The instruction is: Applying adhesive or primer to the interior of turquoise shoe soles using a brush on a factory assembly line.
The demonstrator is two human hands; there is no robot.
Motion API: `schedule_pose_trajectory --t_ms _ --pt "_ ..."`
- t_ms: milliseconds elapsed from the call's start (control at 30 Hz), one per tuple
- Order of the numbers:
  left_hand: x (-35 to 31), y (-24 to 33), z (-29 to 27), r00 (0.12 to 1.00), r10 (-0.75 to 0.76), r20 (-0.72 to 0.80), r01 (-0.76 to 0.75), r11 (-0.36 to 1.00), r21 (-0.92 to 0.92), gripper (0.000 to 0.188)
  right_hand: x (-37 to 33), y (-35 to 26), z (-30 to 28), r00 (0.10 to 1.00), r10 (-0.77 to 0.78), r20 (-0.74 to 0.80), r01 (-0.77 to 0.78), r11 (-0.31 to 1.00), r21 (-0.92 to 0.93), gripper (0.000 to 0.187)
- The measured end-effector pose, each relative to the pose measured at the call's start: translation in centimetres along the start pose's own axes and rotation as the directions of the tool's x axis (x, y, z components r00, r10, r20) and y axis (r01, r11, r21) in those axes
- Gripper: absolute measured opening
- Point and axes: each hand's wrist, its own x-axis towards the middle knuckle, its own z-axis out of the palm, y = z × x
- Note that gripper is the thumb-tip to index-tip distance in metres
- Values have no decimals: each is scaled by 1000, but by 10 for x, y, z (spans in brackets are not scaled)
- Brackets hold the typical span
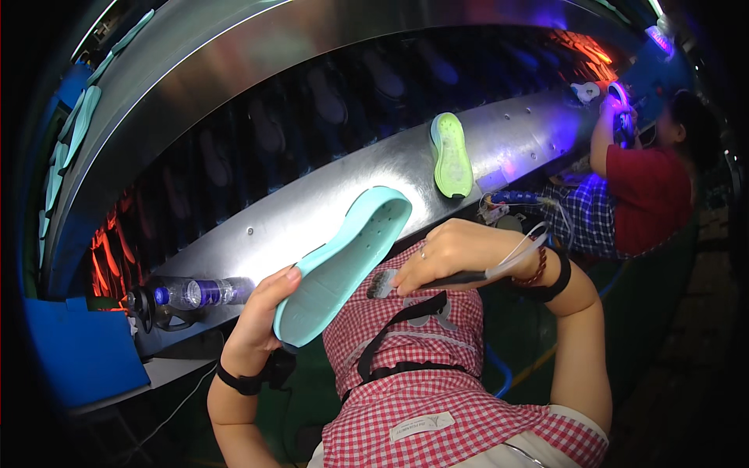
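My left hand (264, 309) grips a light turquoise shoe sole (331, 285) by its near end, thumb along its rim. The sole is tilted, and its hollow inner side shows, with small holes toward the far end. In my right hand (456, 251) is a brush (382, 284) with a dark handle and pale-to-dark bristles. The bristles are just right of the sole, apart from it. A thin clear tube (516, 256) runs by the brush handle and loops over my right wrist. Ahead, a yellow-green shoe sole (452, 160) lies on the metal ledge.
The curved metal ledge (308, 186) fronts a dark machine holding several soles, with orange glow at both ends. A clear bottle (212, 292) lies at the left. Turquoise soles (78, 129) sit at the far left. A co-worker (647, 179) in red works under purple light at right.
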Motion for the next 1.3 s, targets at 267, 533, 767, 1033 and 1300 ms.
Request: schedule_pose_trajectory --t_ms 267,533,767,1033,1300 --pt "4 -8 -9 999 36 -40 -37 998 -41 54 -15 17 17 967 201 -159 -159 956 247 22" --pt "27 -34 6 988 127 -86 -148 936 -318 48 4 27 51 728 551 -408 -91 668 739 20" --pt "31 -51 11 979 133 -155 -191 860 -473 39 5 66 58 288 551 -783 -116 832 543 16" --pt "33 -41 -16 961 161 -224 -248 861 -443 47 42 31 105 714 298 -633 21 895 445 21" --pt "-37 57 18 723 639 -265 -685 714 -147 61 -57 37 64 403 540 -739 558 495 666 20"
